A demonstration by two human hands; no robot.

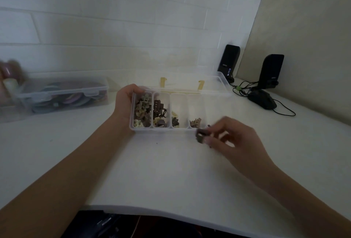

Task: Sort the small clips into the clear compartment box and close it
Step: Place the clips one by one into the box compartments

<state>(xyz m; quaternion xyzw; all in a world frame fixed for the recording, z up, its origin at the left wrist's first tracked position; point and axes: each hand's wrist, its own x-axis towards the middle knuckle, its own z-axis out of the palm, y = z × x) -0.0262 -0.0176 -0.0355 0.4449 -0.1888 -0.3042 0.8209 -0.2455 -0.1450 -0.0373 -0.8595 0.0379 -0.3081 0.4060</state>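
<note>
Clear compartment box (197, 104) four sections, left hand (125, 102) steadying, right hand (233, 139) pinching one clip (201, 136)

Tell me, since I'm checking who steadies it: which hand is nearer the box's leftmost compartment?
Left. The left hand grips the clear plastic compartment box beside that compartment; the right hand pinches a dark clip off its right corner.
</note>
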